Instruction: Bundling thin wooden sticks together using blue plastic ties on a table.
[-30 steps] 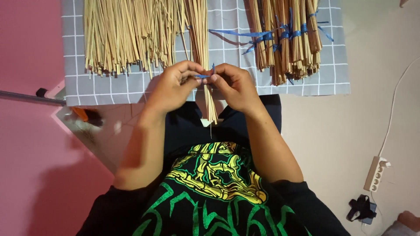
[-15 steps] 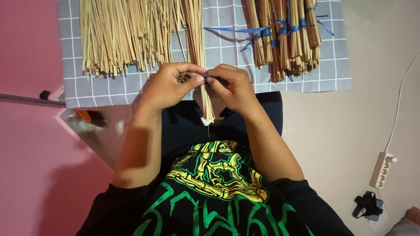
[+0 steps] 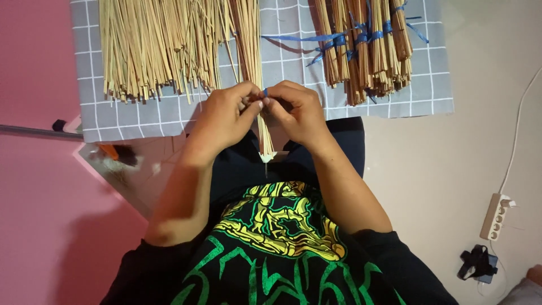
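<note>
A cloth (image 3: pixel 141 121) is lying on the floor ahead of the person. A loose pile of sticks (image 3: pixel 164 51) is lying on its left part, and tied stick bundles (image 3: pixel 367 51) are lying on its right part. Between them, a thin bunch of sticks (image 3: pixel 251 45) is running back toward the person, passing between the left hand (image 3: pixel 226 116) and the right hand (image 3: pixel 296 113), which are meeting just above the lap. A power strip (image 3: pixel 495 216) is lying on the floor to the far right, with a small plug adapter (image 3: pixel 477 262) nearer, just behind it.
</note>
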